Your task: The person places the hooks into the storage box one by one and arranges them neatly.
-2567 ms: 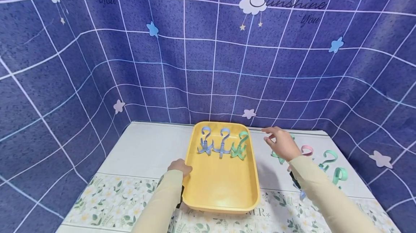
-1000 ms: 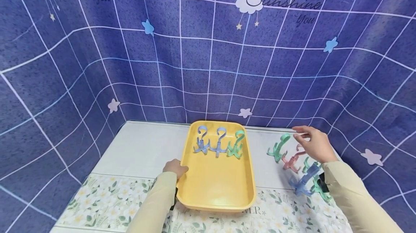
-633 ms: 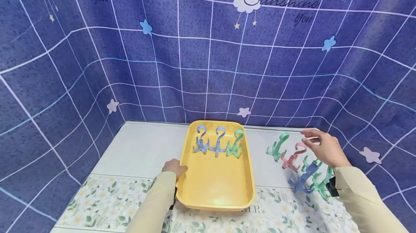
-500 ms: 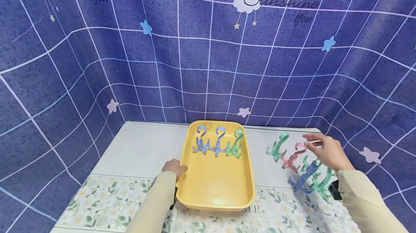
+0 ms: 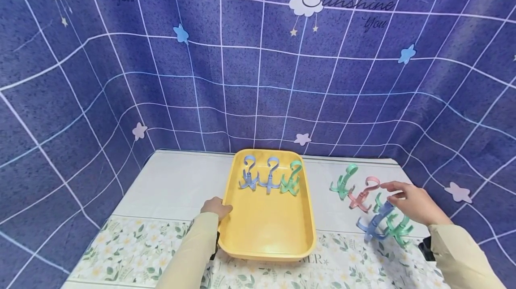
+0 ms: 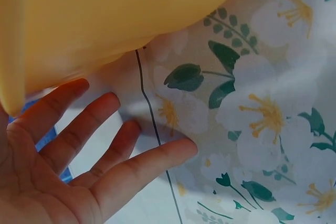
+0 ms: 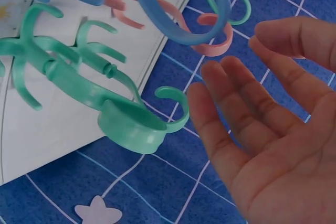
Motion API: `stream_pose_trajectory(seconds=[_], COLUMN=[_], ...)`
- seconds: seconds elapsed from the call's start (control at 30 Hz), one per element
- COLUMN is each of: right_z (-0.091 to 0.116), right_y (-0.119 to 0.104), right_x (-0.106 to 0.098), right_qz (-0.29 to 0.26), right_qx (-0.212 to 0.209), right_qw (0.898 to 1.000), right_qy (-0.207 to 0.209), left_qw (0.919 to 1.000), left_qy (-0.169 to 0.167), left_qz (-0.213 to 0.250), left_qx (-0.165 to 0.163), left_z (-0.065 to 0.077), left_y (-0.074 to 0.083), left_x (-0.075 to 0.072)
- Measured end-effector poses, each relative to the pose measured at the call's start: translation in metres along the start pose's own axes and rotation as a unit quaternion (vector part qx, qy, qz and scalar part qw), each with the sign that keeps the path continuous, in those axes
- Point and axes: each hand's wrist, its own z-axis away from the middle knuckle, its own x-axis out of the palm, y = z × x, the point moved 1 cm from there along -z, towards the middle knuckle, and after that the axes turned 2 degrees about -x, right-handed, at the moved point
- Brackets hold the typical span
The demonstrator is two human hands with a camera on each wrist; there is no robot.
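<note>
My left hand (image 5: 216,208) holds the left rim of a yellow tray (image 5: 268,230), thumb over the rim. In the left wrist view its fingers (image 6: 79,135) spread outside and beneath the wall. Inside the tray's far end lie two blue claw hooks (image 5: 250,181) and a green claw hook (image 5: 290,183), in a row. My right hand (image 5: 415,201), empty, hovers with loosely bent fingers over a group of claw hooks at the right. Its fingertips are near the pink claw hook (image 5: 363,197) and the blue claw hook (image 5: 376,224); the right wrist view shows a gap to the green loop (image 7: 131,129).
Another green claw hook (image 5: 344,183) lies left of the pink one, and one more green hook (image 5: 399,230) stands beside the blue one. The white, flower-printed table cover (image 5: 181,181) meets a dark blue curtain (image 5: 262,78) at the back and sides.
My right hand has moved right from beside the tray, then come down and nearer over the hooks. My left hand has kept its hold on the tray.
</note>
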Motion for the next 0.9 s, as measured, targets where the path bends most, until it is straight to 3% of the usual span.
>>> stream_pose_trajectory(seconds=[0.53,0.9], right_z=[0.007,0.006], right_y=[0.009,0.012], right_x=[0.01,0.022], right_qz=[-0.024,-0.029], right_qx=[0.01,0.003], right_qw=[0.999,0.999], right_qy=[-0.041,-0.035], left_qw=[0.9998,0.9998], left_qy=[-0.012,-0.001], left_qz=[-0.011,-0.015], left_qx=[0.011,0.012], left_z=[0.001,0.0], left_y=[0.001,0.0], left_x=[-0.004,-0.002])
